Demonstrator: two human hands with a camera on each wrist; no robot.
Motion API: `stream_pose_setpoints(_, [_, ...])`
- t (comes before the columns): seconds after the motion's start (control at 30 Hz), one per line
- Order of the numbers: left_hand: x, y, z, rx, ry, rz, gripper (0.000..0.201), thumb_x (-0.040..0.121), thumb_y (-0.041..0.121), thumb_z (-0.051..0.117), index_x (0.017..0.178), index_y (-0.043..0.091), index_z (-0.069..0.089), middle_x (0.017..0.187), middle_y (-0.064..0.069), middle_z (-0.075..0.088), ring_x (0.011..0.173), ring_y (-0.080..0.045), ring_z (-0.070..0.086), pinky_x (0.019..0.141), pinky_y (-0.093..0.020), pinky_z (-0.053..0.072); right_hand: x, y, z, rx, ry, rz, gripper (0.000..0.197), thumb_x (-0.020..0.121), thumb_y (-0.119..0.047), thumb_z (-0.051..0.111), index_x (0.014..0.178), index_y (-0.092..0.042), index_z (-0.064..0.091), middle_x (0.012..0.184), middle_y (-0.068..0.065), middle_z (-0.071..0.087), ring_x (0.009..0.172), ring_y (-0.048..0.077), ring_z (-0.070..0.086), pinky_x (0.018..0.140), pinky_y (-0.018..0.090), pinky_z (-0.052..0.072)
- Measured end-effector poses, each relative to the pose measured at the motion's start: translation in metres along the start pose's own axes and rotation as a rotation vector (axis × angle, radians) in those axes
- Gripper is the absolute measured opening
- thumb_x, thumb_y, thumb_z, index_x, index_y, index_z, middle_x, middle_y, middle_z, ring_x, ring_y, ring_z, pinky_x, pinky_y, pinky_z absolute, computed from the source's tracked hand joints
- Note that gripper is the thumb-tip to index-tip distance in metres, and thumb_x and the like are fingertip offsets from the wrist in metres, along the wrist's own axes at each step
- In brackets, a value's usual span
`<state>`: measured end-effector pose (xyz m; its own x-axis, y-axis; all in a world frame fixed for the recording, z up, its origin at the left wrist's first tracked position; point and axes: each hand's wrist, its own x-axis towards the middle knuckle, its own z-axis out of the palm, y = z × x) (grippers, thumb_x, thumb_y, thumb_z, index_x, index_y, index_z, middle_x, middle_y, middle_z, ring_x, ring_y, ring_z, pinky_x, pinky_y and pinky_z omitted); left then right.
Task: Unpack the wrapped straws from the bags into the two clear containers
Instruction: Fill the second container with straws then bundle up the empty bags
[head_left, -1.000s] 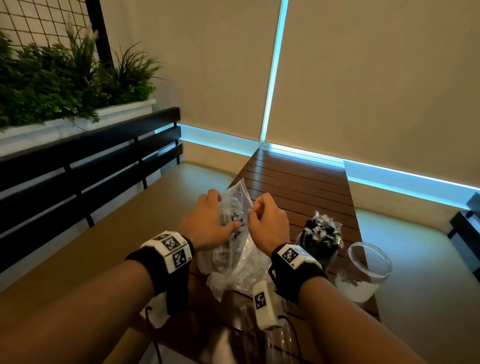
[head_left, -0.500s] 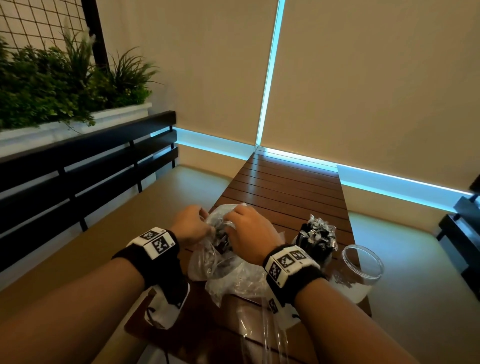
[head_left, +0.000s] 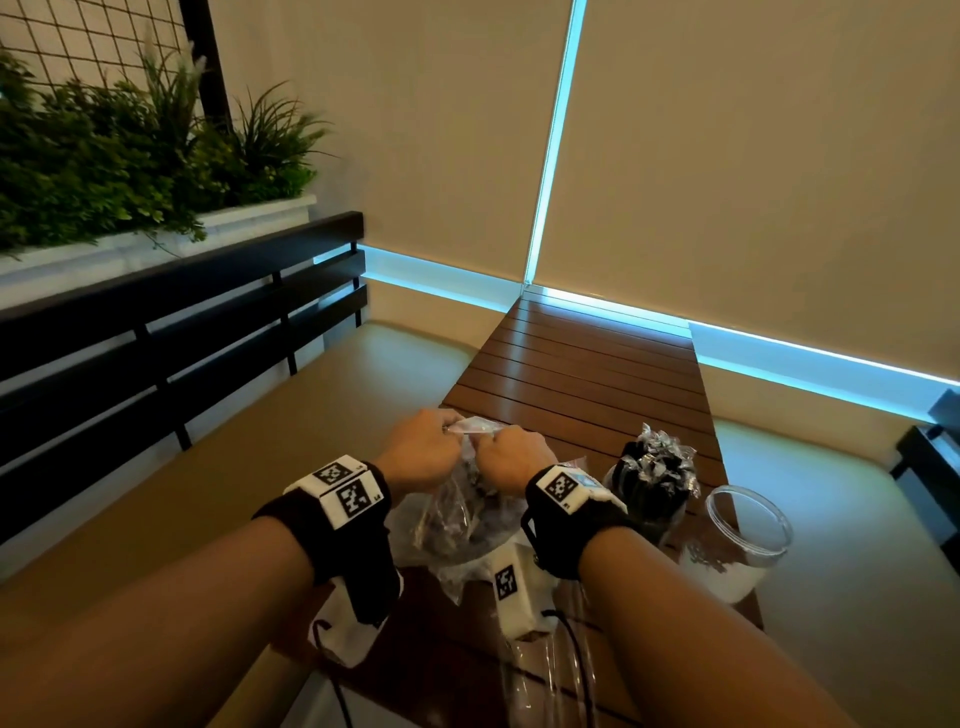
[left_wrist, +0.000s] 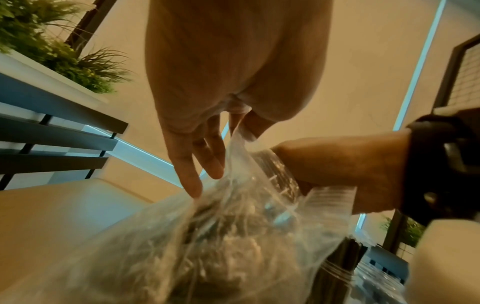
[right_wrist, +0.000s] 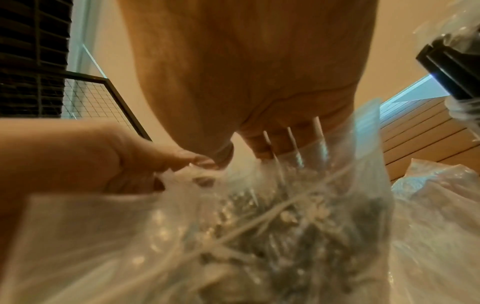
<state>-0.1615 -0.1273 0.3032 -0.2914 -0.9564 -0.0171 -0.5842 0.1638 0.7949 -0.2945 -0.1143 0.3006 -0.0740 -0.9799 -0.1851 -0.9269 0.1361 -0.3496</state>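
Note:
A clear plastic bag (head_left: 457, 514) of dark wrapped straws stands on the slatted wooden table (head_left: 587, 364). My left hand (head_left: 421, 452) and right hand (head_left: 511, 460) pinch the bag's top edge (head_left: 475, 426) from either side. In the left wrist view the thumb and forefinger nip the film while the other fingers (left_wrist: 192, 164) hang straight over the bag (left_wrist: 207, 246). The right wrist view shows my right hand (right_wrist: 259, 148) gripping the bag (right_wrist: 233, 236) mouth. One clear container (head_left: 649, 488) to the right is full of black straws with silvery tops. A second clear container (head_left: 743, 540) stands further right, open.
More crumpled clear film (head_left: 540, 670) lies on the table's near edge. A black slatted bench back (head_left: 171, 332) runs along the left, with a planter of green plants (head_left: 130, 156) above it. Beige blinds close off the far side.
Both hands have lifted and drawn closer together on the bag's top edge, pulling the bag upright. The view has shifted slightly; the containers have not moved.

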Motion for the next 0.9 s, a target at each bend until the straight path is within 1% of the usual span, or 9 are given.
stream_pose_setpoints(0.1, [-0.002, 0.004, 0.004, 0.026, -0.013, 0.077, 0.029, 0.094, 0.002, 0.045, 0.107, 0.011, 0.07, 0.101, -0.007, 0.072, 0.095, -0.024, 0.065, 0.086, -0.039, 0.055, -0.01, -0.006, -0.007, -0.11, -0.079, -0.128, 0.032, 0.103, -0.02, 0.041, 0.129, -0.009, 0.055, 0.131, 0.01, 0.057, 0.117, 0.031, 0.057, 0.095, 0.038, 0.048])
stream_pose_setpoints(0.23, [-0.003, 0.008, 0.011, 0.084, -0.035, 0.148, 0.028, 0.099, 0.009, 0.046, 0.109, 0.015, 0.072, 0.1, -0.002, 0.072, 0.091, -0.019, 0.065, 0.082, -0.038, 0.054, -0.005, -0.005, -0.005, -0.242, -0.16, -0.201, 0.018, 0.095, -0.01, 0.05, 0.111, -0.013, 0.056, 0.124, 0.014, 0.062, 0.105, 0.031, 0.062, 0.084, 0.041, 0.054])
stream_pose_setpoints(0.37, [-0.002, 0.01, 0.022, 0.153, -0.07, 0.19, 0.028, 0.097, 0.008, 0.048, 0.113, 0.013, 0.071, 0.106, -0.001, 0.071, 0.093, -0.016, 0.064, 0.078, -0.03, 0.053, -0.012, 0.003, -0.007, -0.268, -0.336, -0.149, 0.033, 0.101, -0.009, 0.044, 0.132, 0.001, 0.051, 0.133, 0.019, 0.053, 0.112, 0.028, 0.052, 0.085, 0.032, 0.042])
stream_pose_setpoints(0.47, [-0.001, 0.01, 0.031, 0.152, -0.079, 0.193, 0.03, 0.097, 0.005, 0.049, 0.12, 0.012, 0.068, 0.115, -0.002, 0.069, 0.099, -0.016, 0.062, 0.082, -0.027, 0.051, -0.015, 0.018, -0.001, -0.185, -0.356, -0.16, 0.018, 0.102, -0.005, 0.039, 0.113, -0.011, 0.051, 0.086, 0.008, 0.052, 0.07, 0.014, 0.045, 0.061, 0.013, 0.038])
stream_pose_setpoints(0.53, [-0.001, 0.008, 0.039, 0.173, -0.09, 0.211, 0.03, 0.1, 0.009, 0.048, 0.124, 0.013, 0.066, 0.12, -0.002, 0.067, 0.103, -0.015, 0.06, 0.086, -0.025, 0.049, -0.016, 0.023, -0.001, -0.104, -0.366, -0.102, 0.015, 0.1, -0.001, 0.041, 0.093, -0.009, 0.053, 0.071, -0.003, 0.036, 0.06, 0.005, 0.033, 0.05, 0.013, 0.035])
stream_pose_setpoints(0.57, [-0.001, 0.007, 0.044, 0.19, -0.098, 0.231, 0.031, 0.101, 0.011, 0.047, 0.125, 0.014, 0.066, 0.121, -0.002, 0.066, 0.106, -0.015, 0.06, 0.089, -0.026, 0.048, -0.013, 0.027, 0.004, -0.074, -0.374, -0.075, 0.02, 0.098, 0.001, 0.043, 0.082, -0.005, 0.052, 0.07, -0.003, 0.036, 0.06, 0.007, 0.036, 0.049, 0.011, 0.035])
stream_pose_setpoints(0.67, [0.0, 0.003, 0.057, 0.22, -0.126, 0.288, 0.03, 0.1, 0.013, 0.049, 0.124, 0.018, 0.066, 0.119, -0.005, 0.066, 0.107, -0.019, 0.061, 0.095, -0.035, 0.051, 0.002, 0.047, 0.024, 0.008, -0.383, 0.049, 0.014, 0.093, -0.006, 0.05, 0.083, -0.005, 0.06, 0.069, 0.001, 0.048, 0.084, 0.029, 0.063, 0.063, 0.021, 0.044])
stream_pose_setpoints(0.8, [0.006, 0.001, 0.061, 0.213, -0.161, 0.317, 0.035, 0.095, 0.008, 0.056, 0.127, 0.019, 0.065, 0.12, -0.005, 0.063, 0.106, -0.019, 0.062, 0.094, -0.034, 0.052, 0.01, 0.058, 0.035, 0.117, -0.355, 0.095, 0.03, 0.096, -0.015, 0.054, 0.124, -0.004, 0.059, 0.081, -0.001, 0.05, 0.088, 0.02, 0.058, 0.072, 0.027, 0.046])
stream_pose_setpoints(0.9, [0.013, -0.001, 0.054, 0.25, -0.26, 0.318, 0.04, 0.094, 0.024, 0.062, 0.133, 0.027, 0.058, 0.129, 0.0, 0.053, 0.118, -0.016, 0.055, 0.097, -0.026, 0.044, 0.006, 0.058, 0.029, 0.123, -0.368, 0.102, 0.031, 0.097, -0.014, 0.051, 0.126, -0.004, 0.056, 0.113, 0.013, 0.06, 0.097, 0.026, 0.052, 0.089, 0.041, 0.047])
